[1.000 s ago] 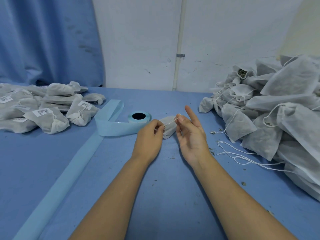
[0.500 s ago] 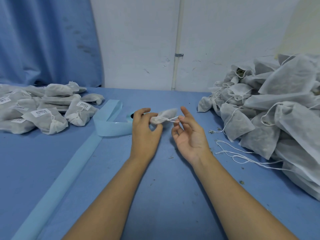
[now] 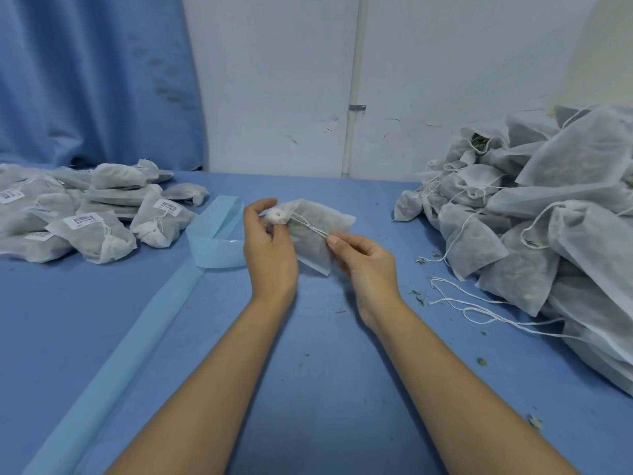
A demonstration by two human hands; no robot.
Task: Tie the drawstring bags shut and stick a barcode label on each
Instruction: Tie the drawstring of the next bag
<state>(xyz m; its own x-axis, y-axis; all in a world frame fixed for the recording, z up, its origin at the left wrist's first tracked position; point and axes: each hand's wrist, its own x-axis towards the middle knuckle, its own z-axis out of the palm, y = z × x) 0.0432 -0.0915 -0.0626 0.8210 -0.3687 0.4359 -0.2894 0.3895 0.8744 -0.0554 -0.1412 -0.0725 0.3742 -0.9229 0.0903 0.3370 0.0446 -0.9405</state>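
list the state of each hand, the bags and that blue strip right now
held bag, mouth gathered shut, no label visible
drawstring, pulled taut
left hand, grips the bag's gathered neck
right hand, pinches the drawstring
left pile, bags tied, several labelled
right pile, strings loose, one mouth open, no labels visible
blue strip, unrolled, far end looped

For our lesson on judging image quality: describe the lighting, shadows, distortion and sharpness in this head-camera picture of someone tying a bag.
Head view: soft, even light, only faint shadows on the table under the arms; head view: the curtain edge bows, likely wide-angle distortion; head view: the held bag and drawstring are sharp, the barcode labels at left too small to read.
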